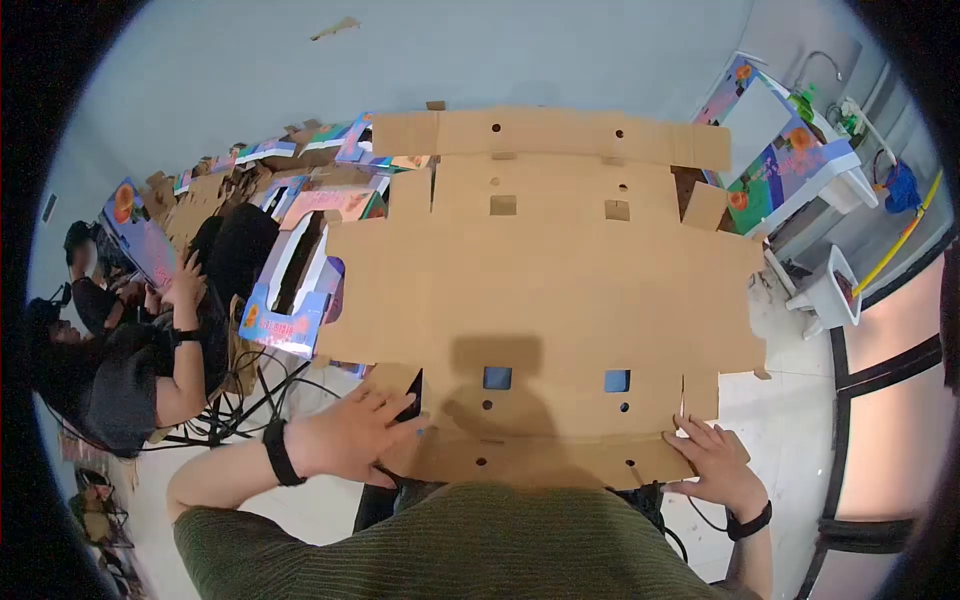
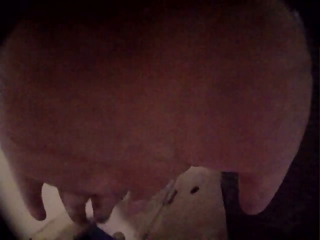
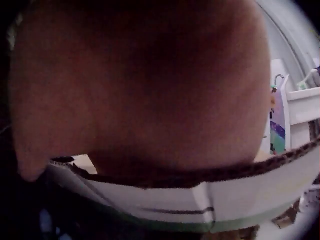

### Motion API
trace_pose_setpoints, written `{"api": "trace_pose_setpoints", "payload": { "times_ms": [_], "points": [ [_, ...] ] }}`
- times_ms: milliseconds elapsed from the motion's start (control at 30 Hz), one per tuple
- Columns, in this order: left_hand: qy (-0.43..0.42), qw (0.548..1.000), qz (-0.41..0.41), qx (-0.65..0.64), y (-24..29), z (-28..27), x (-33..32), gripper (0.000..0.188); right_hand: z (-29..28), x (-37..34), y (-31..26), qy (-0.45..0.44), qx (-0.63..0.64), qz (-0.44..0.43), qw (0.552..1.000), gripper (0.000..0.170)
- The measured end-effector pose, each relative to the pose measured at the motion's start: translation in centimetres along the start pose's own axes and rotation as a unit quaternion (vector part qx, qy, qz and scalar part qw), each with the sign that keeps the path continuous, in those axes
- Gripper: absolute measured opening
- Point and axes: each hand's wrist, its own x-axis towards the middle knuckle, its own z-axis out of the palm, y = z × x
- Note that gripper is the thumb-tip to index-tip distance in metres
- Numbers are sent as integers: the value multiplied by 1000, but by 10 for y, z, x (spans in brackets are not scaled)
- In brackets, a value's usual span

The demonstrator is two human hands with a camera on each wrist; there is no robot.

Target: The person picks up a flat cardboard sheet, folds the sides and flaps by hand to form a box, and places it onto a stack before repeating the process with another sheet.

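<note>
A large flattened cardboard box [image 1: 560, 280] lies brown side up in front of me, with square cut-outs and small round holes along its near and far flaps. My left hand [image 1: 350, 435] rests on its near left corner, fingers spread over the flap and thumb toward the near edge. In the left wrist view, the palm of the left hand [image 2: 150, 110] covers most of the cardboard. At the near right corner my right hand [image 1: 722, 470] holds the edge, fingers on top and thumb at the front side. The right wrist view shows the cardboard's white outer face [image 3: 235, 202] below the palm.
Colourful printed boxes [image 1: 290, 290] and more cardboard stand to the left, near a seated person [image 1: 120, 380] with a raised arm. Black cables or legs [image 1: 270, 400] tangle below them. On the right are another printed box [image 1: 775, 150], a white basin [image 1: 835, 285] and a yellow hose [image 1: 905, 235].
</note>
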Motion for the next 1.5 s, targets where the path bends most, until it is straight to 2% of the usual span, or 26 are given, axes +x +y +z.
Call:
{"api": "trace_pose_setpoints", "payload": {
  "times_ms": [33,67,167,267,367,400,500,533,633,733,867,933,967,1033,1167,1200,1300,1333,1500],
  "points": [
    [45,999,-1,27,6,7,-2,98,5,1,4,17,-16,-8,1000,65],
    [82,996,-24,25,14,13,-1,78,8,3,6,35,-31,-17,999,61],
    [159,974,-59,150,21,51,5,57,16,4,4,77,-69,-23,994,62],
    [203,973,-28,104,16,43,0,44,-7,2,-7,88,-62,0,994,59],
    [205,978,-31,29,10,8,-16,39,-36,-3,-16,134,-52,-13,990,59],
    [227,971,-33,70,6,-7,-23,38,-46,-4,-24,165,-67,-15,984,62],
    [259,953,-118,101,3,-60,-39,48,-77,-8,-38,254,-102,-19,962,63],
    [292,941,-125,120,4,-75,-42,49,-84,-8,-40,307,-107,-27,945,61],
    [389,897,-130,165,-5,-107,-41,51,-110,-1,-41,378,-117,-39,918,58],
    [453,860,-110,206,-33,-131,-24,49,-138,19,-23,408,-136,-56,901,54],
    [487,832,-133,231,-84,-175,13,63,-190,63,4,446,-132,-84,881,54],
    [505,812,-173,235,-107,-199,35,64,-212,90,28,483,-123,-57,865,54],
    [540,791,-168,233,-121,-209,46,65,-221,102,38,501,-118,-43,856,54],
    [604,748,-156,228,-140,-223,67,67,-237,124,44,558,-179,-82,806,55],
    [662,709,-114,216,-163,-235,99,71,-245,163,67,626,-278,-99,722,57],
    [653,711,-127,228,-162,-236,106,72,-240,171,72,627,-284,-85,721,58],
    [639,696,-94,313,-192,-218,134,69,-213,202,87,618,-292,-49,728,59],
    [606,728,-123,296,-200,-204,144,67,-204,214,93,609,-289,-40,737,59],
    [502,809,-149,265,-235,-147,205,59,-139,294,143,542,-250,-30,802,62]
  ]
}}
